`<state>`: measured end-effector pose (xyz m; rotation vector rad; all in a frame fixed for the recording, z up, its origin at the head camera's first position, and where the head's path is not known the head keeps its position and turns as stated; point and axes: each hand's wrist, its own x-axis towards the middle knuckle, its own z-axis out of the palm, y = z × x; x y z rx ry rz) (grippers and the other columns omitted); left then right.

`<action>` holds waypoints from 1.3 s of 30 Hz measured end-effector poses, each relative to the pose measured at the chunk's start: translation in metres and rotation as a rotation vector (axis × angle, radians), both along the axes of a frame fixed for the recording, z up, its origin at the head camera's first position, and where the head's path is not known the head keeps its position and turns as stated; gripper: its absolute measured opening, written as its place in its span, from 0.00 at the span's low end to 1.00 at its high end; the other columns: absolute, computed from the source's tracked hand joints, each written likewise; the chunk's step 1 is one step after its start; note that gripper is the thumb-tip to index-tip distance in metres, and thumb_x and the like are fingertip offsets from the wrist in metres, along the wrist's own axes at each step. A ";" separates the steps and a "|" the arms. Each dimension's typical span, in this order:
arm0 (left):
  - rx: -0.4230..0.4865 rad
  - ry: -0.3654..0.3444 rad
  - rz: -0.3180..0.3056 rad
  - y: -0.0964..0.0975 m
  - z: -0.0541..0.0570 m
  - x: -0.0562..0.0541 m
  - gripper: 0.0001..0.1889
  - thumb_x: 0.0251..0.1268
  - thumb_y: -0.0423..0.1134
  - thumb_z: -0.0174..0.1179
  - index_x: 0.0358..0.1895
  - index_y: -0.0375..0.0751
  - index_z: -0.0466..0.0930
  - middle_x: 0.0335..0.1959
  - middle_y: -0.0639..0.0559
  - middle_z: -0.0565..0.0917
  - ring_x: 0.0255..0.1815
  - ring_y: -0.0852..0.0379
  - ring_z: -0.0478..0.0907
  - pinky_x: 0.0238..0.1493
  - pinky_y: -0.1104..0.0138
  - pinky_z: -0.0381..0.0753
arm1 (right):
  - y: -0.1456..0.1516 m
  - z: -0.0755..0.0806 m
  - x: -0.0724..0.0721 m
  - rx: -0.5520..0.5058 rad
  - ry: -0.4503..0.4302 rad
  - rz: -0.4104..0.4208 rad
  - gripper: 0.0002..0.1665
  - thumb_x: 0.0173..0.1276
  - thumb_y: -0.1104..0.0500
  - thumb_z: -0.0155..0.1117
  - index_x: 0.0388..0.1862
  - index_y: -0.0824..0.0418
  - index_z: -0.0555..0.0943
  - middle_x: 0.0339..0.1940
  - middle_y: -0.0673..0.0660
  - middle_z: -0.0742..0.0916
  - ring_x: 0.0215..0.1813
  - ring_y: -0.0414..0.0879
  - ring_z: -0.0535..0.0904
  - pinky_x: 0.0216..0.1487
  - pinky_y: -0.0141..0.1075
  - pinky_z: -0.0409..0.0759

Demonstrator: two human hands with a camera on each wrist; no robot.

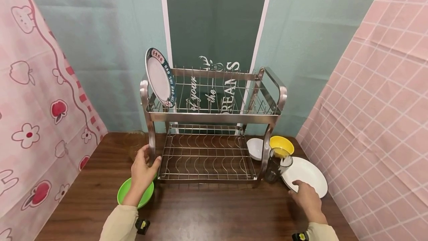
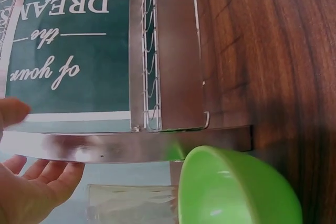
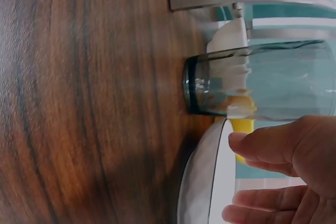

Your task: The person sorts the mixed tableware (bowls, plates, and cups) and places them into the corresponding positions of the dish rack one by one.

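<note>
A two-tier metal dish rack (image 1: 214,118) stands on the table. My left hand (image 1: 143,172) holds its left front leg, with the thumb (image 2: 13,112) on one side and the fingers (image 2: 52,174) on the other. Below that wrist sits a green bowl (image 2: 236,187). My right hand (image 1: 307,198) hovers over the near side of a white plate (image 1: 309,174), fingers loosely bent and holding nothing; contact with the plate cannot be told. Beside it a dark clear glass (image 3: 262,80) stands upright by the rack's right leg. One plate with a patterned rim (image 1: 159,77) leans upright in the upper tier's left end.
Behind the glass are a yellow bowl (image 1: 282,144) and a white bowl (image 1: 255,149). A clear glass (image 1: 135,140) stands left of the rack, partly behind my left hand. Cloth hangs around the wooden table (image 1: 214,211) on three sides.
</note>
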<state>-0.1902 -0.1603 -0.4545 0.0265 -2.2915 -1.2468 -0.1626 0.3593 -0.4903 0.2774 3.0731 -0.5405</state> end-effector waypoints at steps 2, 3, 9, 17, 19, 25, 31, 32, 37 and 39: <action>-0.008 -0.011 -0.004 0.000 -0.003 -0.001 0.29 0.57 0.30 0.61 0.62 0.31 0.62 0.46 0.32 0.76 0.42 0.38 0.76 0.40 0.49 0.74 | 0.002 -0.002 -0.001 0.004 0.004 -0.002 0.24 0.54 0.57 0.66 0.48 0.68 0.78 0.45 0.74 0.79 0.41 0.72 0.75 0.30 0.58 0.73; -0.011 -0.020 -0.007 0.000 -0.004 -0.001 0.29 0.58 0.29 0.61 0.62 0.31 0.62 0.47 0.31 0.76 0.42 0.39 0.76 0.40 0.49 0.74 | 0.003 -0.002 -0.001 0.006 0.010 -0.002 0.23 0.54 0.57 0.66 0.47 0.68 0.78 0.45 0.74 0.80 0.41 0.72 0.75 0.30 0.58 0.73; -0.036 -0.061 -0.021 -0.002 -0.007 -0.001 0.25 0.60 0.27 0.58 0.61 0.28 0.62 0.45 0.30 0.76 0.41 0.38 0.75 0.41 0.49 0.73 | 0.009 -0.012 -0.004 0.049 0.132 0.029 0.20 0.51 0.61 0.68 0.41 0.72 0.78 0.35 0.75 0.80 0.36 0.73 0.75 0.32 0.59 0.73; -0.135 -0.105 -0.056 -0.005 -0.013 -0.002 0.22 0.62 0.28 0.54 0.56 0.20 0.61 0.47 0.25 0.72 0.47 0.31 0.71 0.47 0.44 0.67 | 0.016 -0.022 -0.008 0.066 0.078 0.063 0.21 0.51 0.60 0.66 0.40 0.74 0.76 0.31 0.72 0.79 0.36 0.71 0.74 0.34 0.58 0.73; -0.143 -0.108 -0.076 -0.005 -0.012 -0.003 0.22 0.61 0.27 0.53 0.56 0.21 0.60 0.46 0.26 0.72 0.48 0.31 0.70 0.47 0.44 0.67 | 0.017 -0.023 -0.008 0.071 0.053 0.068 0.20 0.51 0.61 0.65 0.39 0.75 0.75 0.31 0.71 0.79 0.36 0.71 0.74 0.35 0.57 0.73; -0.154 -0.047 -0.093 -0.004 -0.014 -0.004 0.21 0.58 0.25 0.53 0.54 0.23 0.60 0.41 0.29 0.72 0.44 0.32 0.71 0.42 0.44 0.68 | 0.021 -0.026 -0.009 0.076 0.020 0.081 0.10 0.47 0.68 0.62 0.32 0.66 0.78 0.30 0.66 0.79 0.34 0.65 0.76 0.29 0.54 0.74; -0.187 0.008 -0.121 -0.003 -0.022 -0.008 0.22 0.58 0.20 0.52 0.55 0.22 0.57 0.42 0.29 0.69 0.45 0.33 0.70 0.44 0.45 0.68 | 0.025 -0.032 -0.011 0.126 0.021 0.079 0.10 0.48 0.73 0.55 0.24 0.60 0.79 0.26 0.62 0.81 0.29 0.59 0.77 0.25 0.53 0.73; -0.194 0.020 -0.125 -0.003 -0.023 -0.008 0.23 0.58 0.20 0.52 0.55 0.21 0.57 0.42 0.28 0.69 0.45 0.33 0.69 0.44 0.45 0.68 | 0.025 -0.033 -0.012 0.135 0.021 0.077 0.10 0.49 0.73 0.54 0.24 0.59 0.78 0.26 0.62 0.82 0.29 0.59 0.77 0.25 0.53 0.73; -0.196 0.029 -0.126 -0.004 -0.025 -0.008 0.23 0.57 0.20 0.53 0.55 0.22 0.56 0.40 0.29 0.69 0.44 0.34 0.70 0.42 0.46 0.69 | 0.024 -0.035 -0.010 0.142 0.038 0.069 0.11 0.50 0.72 0.54 0.23 0.58 0.79 0.25 0.63 0.82 0.27 0.61 0.78 0.23 0.54 0.72; -0.188 0.012 -0.128 -0.004 -0.024 -0.008 0.22 0.57 0.20 0.53 0.54 0.24 0.56 0.39 0.30 0.70 0.42 0.34 0.71 0.41 0.46 0.69 | 0.024 -0.035 -0.010 0.144 0.046 0.066 0.12 0.51 0.72 0.53 0.23 0.57 0.79 0.25 0.63 0.82 0.27 0.62 0.78 0.22 0.54 0.72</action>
